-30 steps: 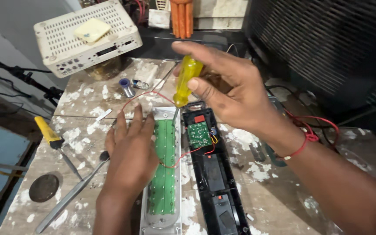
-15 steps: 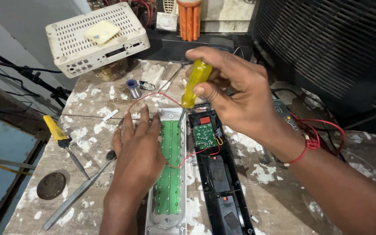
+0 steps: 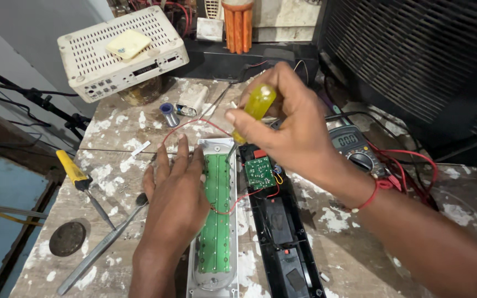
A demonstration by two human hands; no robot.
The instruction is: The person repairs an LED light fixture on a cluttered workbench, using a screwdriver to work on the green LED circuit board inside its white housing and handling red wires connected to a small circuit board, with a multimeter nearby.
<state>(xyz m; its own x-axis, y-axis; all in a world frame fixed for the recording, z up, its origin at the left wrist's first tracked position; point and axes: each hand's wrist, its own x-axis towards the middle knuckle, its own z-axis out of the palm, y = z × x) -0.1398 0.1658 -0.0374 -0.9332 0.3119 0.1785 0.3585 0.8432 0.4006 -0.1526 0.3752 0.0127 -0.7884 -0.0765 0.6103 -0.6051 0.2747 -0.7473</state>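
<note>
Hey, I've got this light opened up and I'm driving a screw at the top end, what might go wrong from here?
The yellow-handled screwdriver in the right hand works at the top of the LED strip panel; a slip could gouge the strip or the small green circuit board. The thin red wire crosses beside the left hand, so shifting the panel may tug its joints. The black housing lies loose alongside and could slide.

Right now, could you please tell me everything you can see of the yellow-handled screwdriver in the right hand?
The screwdriver has a translucent yellow, plastic-looking handle and a thin metal shaft. The right hand grips the handle, tilting it so the tip points down-left onto the top end of the white housing above the green LED strip. The left hand rests flat beside it.
</note>
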